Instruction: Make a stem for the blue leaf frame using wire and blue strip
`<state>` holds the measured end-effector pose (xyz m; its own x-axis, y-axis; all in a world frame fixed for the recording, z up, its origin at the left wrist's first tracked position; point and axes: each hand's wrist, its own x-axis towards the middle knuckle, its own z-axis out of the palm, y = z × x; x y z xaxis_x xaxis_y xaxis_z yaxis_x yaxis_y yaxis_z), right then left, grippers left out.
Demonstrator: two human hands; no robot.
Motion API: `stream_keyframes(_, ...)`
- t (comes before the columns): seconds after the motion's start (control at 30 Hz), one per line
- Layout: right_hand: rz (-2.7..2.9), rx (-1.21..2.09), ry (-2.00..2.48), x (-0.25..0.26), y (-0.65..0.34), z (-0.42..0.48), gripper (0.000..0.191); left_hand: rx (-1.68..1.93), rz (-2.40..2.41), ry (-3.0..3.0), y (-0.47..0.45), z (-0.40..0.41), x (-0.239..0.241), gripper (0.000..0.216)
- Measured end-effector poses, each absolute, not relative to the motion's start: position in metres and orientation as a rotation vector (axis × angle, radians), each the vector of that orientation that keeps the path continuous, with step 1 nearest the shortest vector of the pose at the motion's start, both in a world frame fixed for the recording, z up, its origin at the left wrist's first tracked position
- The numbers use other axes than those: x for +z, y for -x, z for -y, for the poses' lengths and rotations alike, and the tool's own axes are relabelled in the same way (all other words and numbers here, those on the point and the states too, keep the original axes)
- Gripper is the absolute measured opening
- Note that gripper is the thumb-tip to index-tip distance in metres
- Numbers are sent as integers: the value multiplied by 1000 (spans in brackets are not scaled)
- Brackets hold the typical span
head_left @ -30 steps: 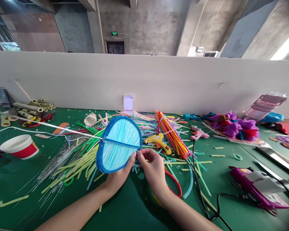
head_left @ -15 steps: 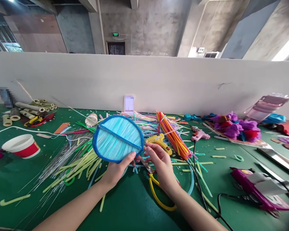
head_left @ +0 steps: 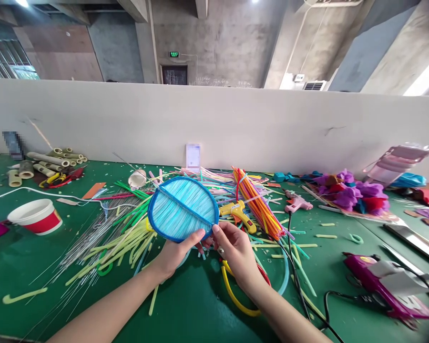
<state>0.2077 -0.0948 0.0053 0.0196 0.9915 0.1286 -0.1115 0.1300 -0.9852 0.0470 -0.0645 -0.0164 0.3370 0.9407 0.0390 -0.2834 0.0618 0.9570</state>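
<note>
A rounded light-blue panel of fine strands has a dark-blue fuzzy rim and a dark-blue strip running diagonally across it. My left hand grips its lower edge, thumb on the front face and fingers hidden behind. At the lower right end of the strip, my right hand pinches the rim between thumb and fingers. Scissors with a yellow and red handle lie beneath my right hand, mostly covered by it. A yellow glue gun rests just beyond that hand.
Orange pipe cleaners lie bundled behind the glue gun. Yellow-green stems and thin wires spread to the left, near a paper cup. A pink glue gun, black cable and purple power strip are at right.
The panel has shifted slightly right and down and tilted a little. My right thumb has closed onto its rim, and the scissor blades, visible before, are now mostly covered.
</note>
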Motion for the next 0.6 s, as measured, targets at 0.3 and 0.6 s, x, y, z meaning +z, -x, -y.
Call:
stream_keyframes(0.3,1120,1080,1105,4,-210,93,40,1443,-843,-711,-47,50,-5,62)
stream_keyframes(0.6,1568,113,1158,2,-222,87,13,1537,-1164,-930,-41,53,-1,60)
